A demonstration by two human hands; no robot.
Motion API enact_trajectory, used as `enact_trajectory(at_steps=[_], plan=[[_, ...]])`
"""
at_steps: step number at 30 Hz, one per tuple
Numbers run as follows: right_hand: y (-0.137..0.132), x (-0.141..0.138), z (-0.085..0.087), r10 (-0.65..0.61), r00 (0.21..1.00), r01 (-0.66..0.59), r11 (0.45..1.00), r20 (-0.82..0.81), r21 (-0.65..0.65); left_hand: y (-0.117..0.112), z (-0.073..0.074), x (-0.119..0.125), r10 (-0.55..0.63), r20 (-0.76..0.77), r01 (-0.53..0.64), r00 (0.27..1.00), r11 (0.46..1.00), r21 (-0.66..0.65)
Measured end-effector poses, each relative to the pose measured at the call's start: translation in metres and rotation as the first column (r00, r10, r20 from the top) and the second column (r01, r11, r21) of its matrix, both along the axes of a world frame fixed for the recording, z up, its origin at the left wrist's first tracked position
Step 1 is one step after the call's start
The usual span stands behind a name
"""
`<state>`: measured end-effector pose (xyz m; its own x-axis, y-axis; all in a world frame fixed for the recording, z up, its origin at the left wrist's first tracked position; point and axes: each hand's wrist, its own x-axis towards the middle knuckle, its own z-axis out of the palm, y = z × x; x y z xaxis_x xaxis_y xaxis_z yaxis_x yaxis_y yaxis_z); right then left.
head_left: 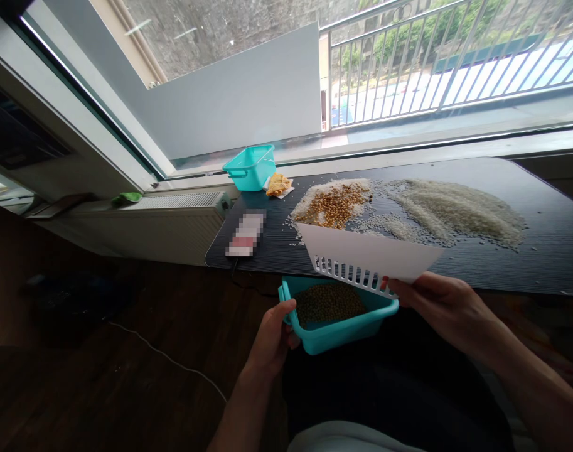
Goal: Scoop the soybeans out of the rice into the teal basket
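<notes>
My left hand (272, 336) is closed on the left rim of a teal tub (342, 333) held just below the table's front edge; brownish beans (328, 303) fill it. My right hand (439, 304) grips a white slotted basket (366, 257), tilted on its side over the tub, with its mouth turned away from me. On the black table (540, 251) behind it lie a heap of yellow beans mixed with rice (333, 206) and a wide spread of white rice (455, 210).
A second teal tub (249, 166) stands at the table's far left corner beside a yellow cloth (277, 184). A blurred flat object (246, 235) lies near the left edge. A radiator (173, 220) runs along the window to the left. Dark wooden floor below.
</notes>
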<state>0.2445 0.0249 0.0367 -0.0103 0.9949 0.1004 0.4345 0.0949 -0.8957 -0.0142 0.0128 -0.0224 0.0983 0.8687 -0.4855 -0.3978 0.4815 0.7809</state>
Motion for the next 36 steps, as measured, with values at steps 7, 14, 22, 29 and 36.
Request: enact_trajectory(at_steps=[7,14,22,29,36], plan=[[0.000,-0.017,-0.009,-0.031,0.998,0.028,0.998,-0.054,-0.049,0.000,0.000,0.001,0.032,-0.005,-0.032,0.999,0.999,-0.021],[0.003,0.005,-0.010,-0.285,0.959,0.285,0.958,-0.001,0.027,-0.001,0.002,0.004,0.059,-0.016,-0.059,0.998,0.998,-0.031],[0.008,0.029,-0.010,-0.466,0.872,0.460,0.885,0.151,0.071,-0.001,0.002,0.006,0.030,-0.012,-0.030,0.999,0.999,-0.018],[0.021,-0.003,-0.004,-0.320,0.944,0.317,0.947,0.080,0.049,-0.001,0.000,0.006,0.027,-0.002,-0.027,1.000,0.999,-0.024],[0.024,0.020,-0.001,-0.408,0.886,0.387,0.912,0.219,0.135,-0.002,-0.001,0.008,0.006,0.017,-0.006,1.000,1.000,-0.003]])
